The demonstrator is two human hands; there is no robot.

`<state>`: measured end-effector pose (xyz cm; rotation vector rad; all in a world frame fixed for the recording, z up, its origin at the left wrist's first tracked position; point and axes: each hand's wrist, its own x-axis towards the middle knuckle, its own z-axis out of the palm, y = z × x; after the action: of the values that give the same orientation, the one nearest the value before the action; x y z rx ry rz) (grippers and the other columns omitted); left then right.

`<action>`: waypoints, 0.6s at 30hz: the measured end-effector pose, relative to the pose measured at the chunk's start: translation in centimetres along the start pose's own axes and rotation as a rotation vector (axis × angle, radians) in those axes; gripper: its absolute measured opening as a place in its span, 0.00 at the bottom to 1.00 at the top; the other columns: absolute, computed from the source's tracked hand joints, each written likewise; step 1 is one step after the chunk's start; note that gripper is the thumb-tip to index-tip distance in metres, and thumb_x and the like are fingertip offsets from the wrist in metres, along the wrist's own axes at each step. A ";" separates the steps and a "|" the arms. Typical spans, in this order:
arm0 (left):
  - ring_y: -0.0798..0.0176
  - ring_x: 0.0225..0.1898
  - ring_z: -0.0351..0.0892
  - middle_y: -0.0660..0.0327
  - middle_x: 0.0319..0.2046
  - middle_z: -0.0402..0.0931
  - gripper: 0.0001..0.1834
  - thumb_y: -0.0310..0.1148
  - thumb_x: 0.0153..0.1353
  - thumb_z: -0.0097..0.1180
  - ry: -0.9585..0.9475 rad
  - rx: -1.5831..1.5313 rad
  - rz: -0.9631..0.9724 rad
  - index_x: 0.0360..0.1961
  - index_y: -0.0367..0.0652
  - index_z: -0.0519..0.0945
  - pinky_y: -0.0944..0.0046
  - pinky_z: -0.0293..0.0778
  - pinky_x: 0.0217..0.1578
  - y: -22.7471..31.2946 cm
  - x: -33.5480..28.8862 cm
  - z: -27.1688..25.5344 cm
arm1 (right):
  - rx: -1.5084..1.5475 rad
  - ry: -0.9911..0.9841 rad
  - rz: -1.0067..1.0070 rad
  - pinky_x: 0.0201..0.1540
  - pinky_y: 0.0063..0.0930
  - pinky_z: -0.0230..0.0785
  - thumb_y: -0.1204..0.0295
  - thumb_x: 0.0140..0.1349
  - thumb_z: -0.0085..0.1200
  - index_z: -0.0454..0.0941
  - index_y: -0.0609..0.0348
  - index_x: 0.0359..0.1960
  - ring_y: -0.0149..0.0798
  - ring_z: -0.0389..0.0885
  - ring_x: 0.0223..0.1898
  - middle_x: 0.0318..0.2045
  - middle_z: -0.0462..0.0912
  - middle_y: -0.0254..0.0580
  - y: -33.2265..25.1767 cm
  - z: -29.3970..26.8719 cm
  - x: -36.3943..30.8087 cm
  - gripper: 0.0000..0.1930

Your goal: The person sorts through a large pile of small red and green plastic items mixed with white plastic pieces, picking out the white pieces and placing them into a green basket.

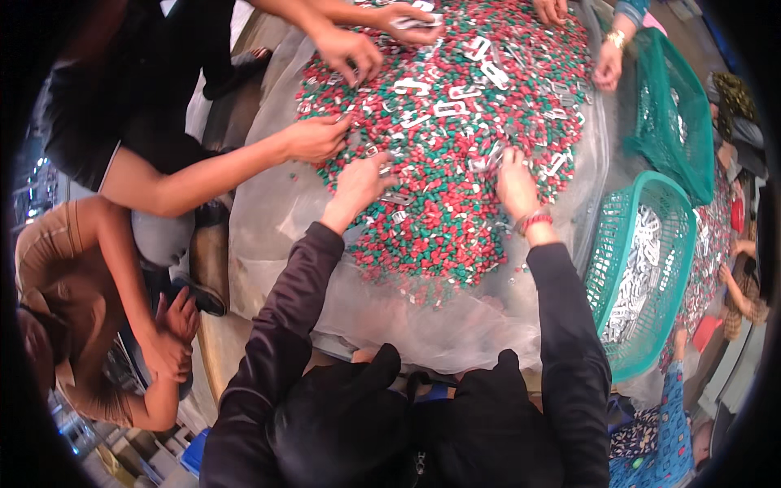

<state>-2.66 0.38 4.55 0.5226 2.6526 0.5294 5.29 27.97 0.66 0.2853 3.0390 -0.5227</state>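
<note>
A wide heap of small red, green and white pebble-like pieces spreads before me, mixed with flat white and silvery slotted pieces. My left hand is over the heap's left side, its fingers curled together; what they hold, if anything, is blurred. Just below those fingertips lies a silvery slotted piece. On the right, my right hand points downward with fingers closed on a shiny, flat silvery piece, its exact shape unclear. A red bracelet circles that wrist.
The heap rests on a translucent sheet. At right stand a green basket holding silvery pieces and a netted green basket. Co-workers' hands reach in from the left and far side; a seated person is at left.
</note>
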 end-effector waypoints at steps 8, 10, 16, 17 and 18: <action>0.49 0.30 0.78 0.50 0.23 0.77 0.23 0.51 0.48 0.58 -0.182 0.361 0.279 0.23 0.38 0.78 0.53 0.73 0.30 -0.1 -2.0 3.7 | 0.783 -0.092 -0.163 0.22 0.36 0.65 0.70 0.54 0.56 0.67 0.63 0.41 0.41 0.76 0.26 0.34 0.74 0.47 -5.9 -1.2 -7.5 0.16; 0.49 0.30 0.78 0.51 0.23 0.77 0.18 0.46 0.47 0.57 -0.200 0.296 0.218 0.24 0.38 0.78 0.53 0.73 0.31 -0.3 -2.6 2.8 | 1.453 -0.468 0.434 0.14 0.23 0.58 0.72 0.54 0.57 0.69 0.58 0.40 0.29 0.72 0.20 0.28 0.75 0.39 -5.7 -2.5 -8.3 0.14; 0.65 0.21 0.72 0.61 0.22 0.74 0.20 0.48 0.59 0.48 -0.238 -0.758 0.014 0.33 0.39 0.76 0.69 0.67 0.21 1.3 -1.7 1.0 | 2.047 -0.310 0.535 0.19 0.21 0.64 0.74 0.55 0.54 0.70 0.59 0.39 0.32 0.74 0.22 0.26 0.76 0.40 -2.2 -4.8 -10.8 0.11; 0.71 0.17 0.64 0.64 0.20 0.68 0.21 0.49 0.62 0.43 -0.311 -1.174 -0.059 0.31 0.39 0.73 0.75 0.61 0.17 1.9 -2.0 0.2 | 2.170 -0.287 0.518 0.22 0.24 0.70 0.75 0.56 0.52 0.70 0.61 0.39 0.36 0.77 0.25 0.27 0.77 0.42 -2.0 -5.0 -11.0 0.10; 0.71 0.16 0.61 0.64 0.18 0.65 0.21 0.49 0.63 0.41 -0.399 -1.487 -0.046 0.27 0.40 0.69 0.75 0.58 0.15 2.7 -2.4 -0.7 | 2.115 -0.340 0.480 0.34 0.35 0.77 0.74 0.57 0.51 0.70 0.65 0.40 0.42 0.79 0.31 0.31 0.78 0.45 -1.6 -5.0 -10.8 0.11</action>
<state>-0.10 1.48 6.98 0.0474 1.2943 1.8226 15.54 26.28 6.75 0.6765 0.8325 -2.7399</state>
